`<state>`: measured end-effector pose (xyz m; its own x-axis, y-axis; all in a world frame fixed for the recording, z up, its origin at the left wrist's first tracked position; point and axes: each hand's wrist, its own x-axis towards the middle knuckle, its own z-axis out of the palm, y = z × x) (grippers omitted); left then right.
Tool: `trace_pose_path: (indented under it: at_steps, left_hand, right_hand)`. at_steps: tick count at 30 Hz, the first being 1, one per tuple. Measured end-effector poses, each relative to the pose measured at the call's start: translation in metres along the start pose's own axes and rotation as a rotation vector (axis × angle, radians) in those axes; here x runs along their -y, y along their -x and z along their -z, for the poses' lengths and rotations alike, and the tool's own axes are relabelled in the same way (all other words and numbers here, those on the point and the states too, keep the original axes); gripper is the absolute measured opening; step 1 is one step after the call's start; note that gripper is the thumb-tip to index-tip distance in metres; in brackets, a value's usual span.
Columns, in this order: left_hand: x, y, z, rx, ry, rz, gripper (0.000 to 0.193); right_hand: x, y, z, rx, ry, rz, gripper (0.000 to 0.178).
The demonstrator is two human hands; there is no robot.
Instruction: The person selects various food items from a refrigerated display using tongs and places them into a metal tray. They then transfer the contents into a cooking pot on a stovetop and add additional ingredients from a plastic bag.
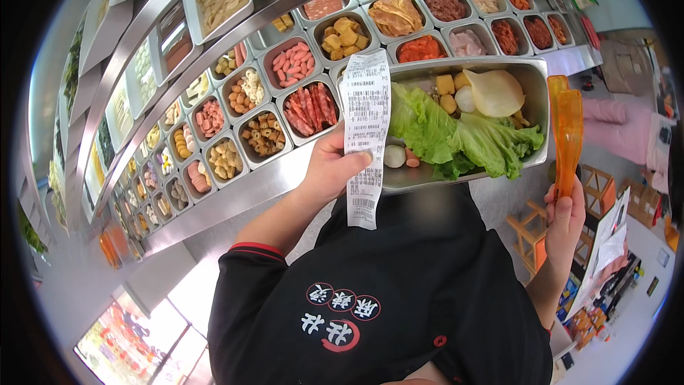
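My left hand [333, 171] is closed, its thumb pressing a long printed receipt [367, 117] against the left end of a deep rectangular metal pan [539, 89]. Its other fingers are hidden behind the paper and the pan. Inside the pan lie green lettuce leaves [427, 121], yellow cubes [445, 85], a pale flat round piece [493, 93] and a few small balls [394, 156]. To the right of the pan, my right hand [565, 217] grips orange plastic tongs [566, 128] with their tips pointing up.
Rows of metal containers [267, 132] with sausages, meats, tofu and balls fill the counter ahead and to the left. A metal ledge [206, 210] runs along its front. Raised shelves of vegetable trays [221, 0] stand at left. Wooden stools [527, 239] are at right.
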<state>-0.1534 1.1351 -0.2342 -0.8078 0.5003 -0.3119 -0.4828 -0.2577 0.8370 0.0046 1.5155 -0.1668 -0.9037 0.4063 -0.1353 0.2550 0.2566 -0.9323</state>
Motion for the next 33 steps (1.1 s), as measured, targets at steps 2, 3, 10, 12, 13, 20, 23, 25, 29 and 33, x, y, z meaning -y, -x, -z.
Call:
trace_pose_path:
  at_steps: [2, 3, 10, 12, 13, 20, 23, 25, 29, 33]
  left_hand:
    - [0.005, 0.002, -0.009, -0.033, 0.007, -0.024, 0.033]
    - [0.007, 0.003, -0.011, -0.056, 0.02, -0.033, 0.033]
    - [0.045, 0.004, -0.079, -0.297, 0.035, -0.095, 0.041]
    - [0.053, -0.007, -0.099, -0.359, 0.069, -0.103, 0.043]
    - [0.06, -0.012, -0.107, -0.386, 0.086, -0.11, 0.044]
    - [0.12, -0.027, -0.152, -0.692, 0.114, -0.149, 0.025]
    - [0.132, -0.018, -0.161, -0.797, 0.157, -0.176, 0.023]
    - [0.136, -0.004, -0.165, -0.872, 0.172, -0.18, 0.023]
    - [0.143, 0.024, -0.159, -0.892, 0.224, -0.257, 0.019]
    - [0.146, 0.039, -0.148, -1.068, 0.138, -0.174, 0.027]
  right_hand:
    - [-0.008, -0.014, 0.01, 0.038, -0.006, 0.023, 0.069]
    - [-0.012, -0.023, 0.011, 0.056, -0.009, 0.041, 0.069]
    - [-0.054, -0.093, 0.066, 0.2, 0.004, 0.188, 0.066]
    - [-0.061, -0.122, 0.086, 0.266, -0.005, 0.204, 0.063]
    - [-0.066, -0.134, 0.095, 0.295, -0.009, 0.214, 0.062]
    - [-0.1, -0.202, 0.144, 0.325, 0.021, 0.282, 0.051]
    - [-0.104, -0.232, 0.145, 0.356, 0.051, 0.331, 0.047]
    - [-0.105, -0.247, 0.141, 0.391, 0.076, 0.316, 0.045]
    - [-0.104, -0.265, 0.122, 0.421, 0.099, 0.386, 0.043]
    - [-0.093, -0.271, 0.101, 0.424, 0.19, 0.319, 0.041]
